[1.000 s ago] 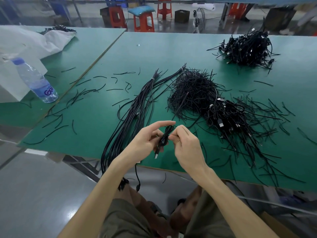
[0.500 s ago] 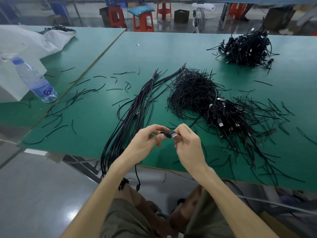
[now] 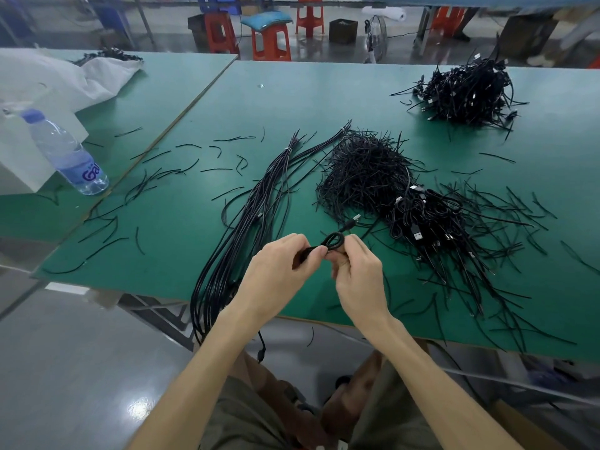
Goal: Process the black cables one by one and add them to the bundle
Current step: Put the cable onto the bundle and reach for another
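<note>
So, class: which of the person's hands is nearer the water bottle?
Left. The left hand is closer to the water bottle, off to its left; the right hand, sharing the black cable, lies farther right.

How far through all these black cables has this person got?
Done: a bundle of straightened cables lies left of the hands, banded near its far end. In hand: the left hand and right hand pinch one looped cable. Left: a tangled pile of coiled cables on the right, perhaps also the far heap. Plenty remains.

Black cable (image 3: pixel 334 240) between both hands
</note>
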`<state>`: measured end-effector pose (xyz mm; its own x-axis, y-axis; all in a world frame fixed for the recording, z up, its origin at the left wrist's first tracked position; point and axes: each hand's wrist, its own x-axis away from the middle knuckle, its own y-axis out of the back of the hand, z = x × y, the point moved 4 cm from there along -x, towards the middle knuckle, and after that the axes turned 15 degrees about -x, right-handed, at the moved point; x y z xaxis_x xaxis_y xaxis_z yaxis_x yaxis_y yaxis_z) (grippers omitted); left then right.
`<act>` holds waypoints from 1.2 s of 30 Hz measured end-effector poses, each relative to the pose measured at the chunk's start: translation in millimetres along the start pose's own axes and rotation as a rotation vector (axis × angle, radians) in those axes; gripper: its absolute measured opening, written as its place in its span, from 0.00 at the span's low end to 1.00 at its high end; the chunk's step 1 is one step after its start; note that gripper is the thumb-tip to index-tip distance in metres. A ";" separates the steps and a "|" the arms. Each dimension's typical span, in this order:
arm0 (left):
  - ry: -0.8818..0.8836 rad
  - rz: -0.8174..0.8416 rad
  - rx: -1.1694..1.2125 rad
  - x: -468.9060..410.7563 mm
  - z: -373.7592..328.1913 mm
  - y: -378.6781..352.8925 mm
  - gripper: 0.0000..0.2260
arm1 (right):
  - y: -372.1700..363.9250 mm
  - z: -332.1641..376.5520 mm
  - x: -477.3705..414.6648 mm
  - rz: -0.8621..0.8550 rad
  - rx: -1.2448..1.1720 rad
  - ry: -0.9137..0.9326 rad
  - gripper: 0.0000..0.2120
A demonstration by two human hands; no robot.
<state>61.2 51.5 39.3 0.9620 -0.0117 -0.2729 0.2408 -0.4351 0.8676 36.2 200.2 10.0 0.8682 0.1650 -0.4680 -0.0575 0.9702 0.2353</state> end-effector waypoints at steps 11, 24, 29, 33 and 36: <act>0.352 0.192 0.518 -8.6 1.4 -18.8 0.19 | 0.8 -1.7 -4.2 -0.041 0.062 -0.036 0.09; 0.221 0.283 0.485 -6.9 9.4 -26.4 0.14 | 5.9 -19.1 -5.1 0.085 -0.555 -0.707 0.06; 0.359 0.070 0.011 -16.4 43.8 -7.7 0.12 | 64.3 -15.2 -50.2 -0.128 -0.315 -0.542 0.06; 0.435 0.046 -0.391 -23.4 75.7 0.6 0.06 | 120.3 -19.6 -92.9 -0.176 0.224 -0.341 0.14; 0.413 0.205 -0.487 -24.4 78.2 -13.8 0.14 | 145.1 -37.7 -110.8 -0.149 0.484 -0.328 0.16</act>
<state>24.3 -12.6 1.5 0.9413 0.3372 0.0150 -0.0145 -0.0040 0.9999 -86.9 329.4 63.8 0.9609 -0.1046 -0.2564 0.2404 0.7749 0.5846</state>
